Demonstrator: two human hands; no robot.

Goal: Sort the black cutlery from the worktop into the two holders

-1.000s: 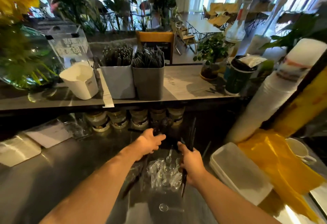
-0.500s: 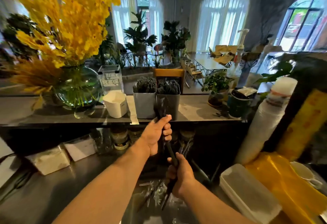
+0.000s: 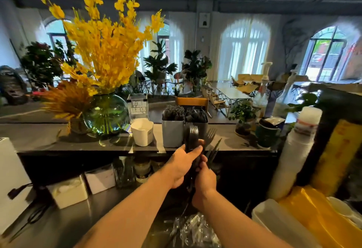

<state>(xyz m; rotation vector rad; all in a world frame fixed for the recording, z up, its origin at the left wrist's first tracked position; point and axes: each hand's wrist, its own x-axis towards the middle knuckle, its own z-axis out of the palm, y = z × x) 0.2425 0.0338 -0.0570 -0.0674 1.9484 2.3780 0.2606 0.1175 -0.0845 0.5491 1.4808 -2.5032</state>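
Note:
Two holders stand side by side on the raised counter: a light grey holder (image 3: 172, 134) and a dark grey holder (image 3: 202, 126), each packed with black cutlery. Just in front of the dark one, my left hand (image 3: 183, 161) grips a bundle of black spoons (image 3: 193, 136), bowls pointing up. My right hand (image 3: 204, 181) sits just below and holds the lower handles of black forks (image 3: 210, 135), whose tines fan out to the right. Clear plastic spoons (image 3: 194, 230) lie on the worktop below my arms.
A white cup (image 3: 142, 132) and a glass vase of yellow flowers (image 3: 106, 114) stand left of the holders. A dark green cup (image 3: 267, 135), a potted plant (image 3: 243, 118) and a tall cup stack (image 3: 293, 153) stand right. White boxes (image 3: 68, 193) sit under the counter.
Both hands rose from the worktop with the black cutlery and now hold it up in front of the dark holder. The view tilted upward.

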